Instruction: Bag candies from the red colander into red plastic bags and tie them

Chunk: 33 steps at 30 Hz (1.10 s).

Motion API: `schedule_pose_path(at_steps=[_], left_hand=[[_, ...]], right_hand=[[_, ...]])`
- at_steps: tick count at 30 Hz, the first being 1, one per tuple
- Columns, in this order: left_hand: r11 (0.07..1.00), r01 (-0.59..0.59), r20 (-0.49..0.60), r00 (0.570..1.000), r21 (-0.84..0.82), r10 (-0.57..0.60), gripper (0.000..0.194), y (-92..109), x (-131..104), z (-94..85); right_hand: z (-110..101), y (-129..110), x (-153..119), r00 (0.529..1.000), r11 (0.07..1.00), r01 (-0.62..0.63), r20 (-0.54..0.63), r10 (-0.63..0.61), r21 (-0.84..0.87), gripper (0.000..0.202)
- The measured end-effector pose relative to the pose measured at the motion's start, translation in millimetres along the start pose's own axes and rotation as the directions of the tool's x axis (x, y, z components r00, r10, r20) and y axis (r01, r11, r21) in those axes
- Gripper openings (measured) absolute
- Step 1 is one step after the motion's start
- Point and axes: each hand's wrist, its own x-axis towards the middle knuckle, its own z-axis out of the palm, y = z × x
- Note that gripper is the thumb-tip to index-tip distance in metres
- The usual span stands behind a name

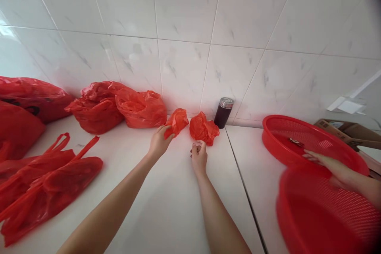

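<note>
My left hand [160,141] pinches the near edge of a small crumpled red bag [177,121] close to the wall. Just to the right sits another crumpled red bag [203,128] on the white table [166,198]. In front of that bag is my right hand [199,155], its fingers curled together around something small and dark that I cannot make out. A dark bottle with a silver lid [224,112] stands upright behind and to the right of the second bag.
Filled red bags [141,109] line the wall at the left, and knotted ones [59,182] lie nearer. Two red baskets [269,143] are at the right, with another person's hand [330,164] over them. A cardboard box [351,133] lies beyond.
</note>
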Motion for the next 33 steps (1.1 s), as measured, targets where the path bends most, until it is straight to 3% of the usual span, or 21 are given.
schedule_pose_path(at_steps=[3, 5, 7, 9, 13, 16, 18, 21, 23, 26, 28, 31, 33], left_hand=[[0.992, -0.018, 0.056, 0.998, -0.128, 0.025, 0.040, 15.3, -40.4, -21.1], [0.973, 0.005, 0.151, 0.988, -0.230, 0.031, 0.040, 21.1, -70.2, -30.4], [0.915, 0.136, 0.284, 0.958, -0.379, -0.024, 0.041, 18.8, -96.2, -36.2], [0.798, 0.318, 0.360, 0.923, -0.512, -0.137, 0.044, 6.0, -115.5, -40.2], [0.648, 0.477, 0.181, 0.864, -0.594, -0.470, 0.055, -39.5, -137.1, -53.6], [0.624, 0.510, 0.081, 0.808, -0.592, -0.584, 0.058, -59.1, -146.5, -71.6], [0.677, 0.491, -0.027, 0.799, -0.549, -0.601, 0.054, -54.9, -150.2, -83.8], [0.814, 0.329, -0.241, 0.842, -0.480, -0.482, 0.045, -32.7, -149.3, -95.0], [0.848, 0.239, -0.261, 0.881, -0.473, -0.394, 0.042, -17.3, -144.9, -96.6], [0.788, 0.263, -0.089, 0.924, -0.556, -0.371, 0.048, -1.2, -139.8, -93.0], [0.656, 0.337, 0.138, 0.932, -0.676, -0.337, 0.052, 5.3, -141.1, -88.4], [0.438, 0.497, 0.444, 0.868, -0.749, -0.225, 0.033, 9.1, -147.8, -80.4], [0.373, 0.550, 0.513, 0.834, -0.747, -0.202, 0.024, 6.8, -150.0, -74.9]], right_hand=[[1.3, -2.7, -1.6, 1.000, 0.999, -0.004, 0.002, 0.004, 0.034, 0.040], [4.7, -4.3, -4.6, 0.997, 0.995, 0.000, 0.071, -0.007, 0.102, 0.044], [9.6, -5.4, -8.5, 0.981, 0.980, 0.006, 0.191, -0.044, 0.198, 0.043], [14.1, -6.4, -11.4, 0.953, 0.962, 0.009, 0.288, -0.091, 0.273, 0.035], [14.0, -15.1, -11.4, 0.962, 0.941, 0.048, 0.239, -0.134, 0.335, 0.026], [8.4, -31.3, -13.1, 0.971, 0.922, 0.117, 0.153, -0.185, 0.370, 0.026], [5.7, -44.8, -18.0, 0.963, 0.914, 0.160, 0.144, -0.227, 0.372, 0.025], [4.5, -62.6, -28.0, 0.925, 0.904, 0.228, 0.210, -0.317, 0.361, 0.020], [4.4, -71.5, -33.9, 0.890, 0.885, 0.230, 0.282, -0.359, 0.404, 0.016], [2.0, -84.4, -44.7, 0.857, 0.857, 0.148, 0.368, -0.360, 0.494, 0.014], [-2.9, -95.3, -57.6, 0.823, 0.866, 0.137, 0.432, -0.370, 0.481, 0.014], [-14.6, -111.2, -84.9, 0.675, 0.898, 0.223, 0.604, -0.424, 0.380, 0.022], [-22.8, -113.3, -100.7, 0.605, 0.902, 0.283, 0.668, -0.432, 0.327, 0.028]])
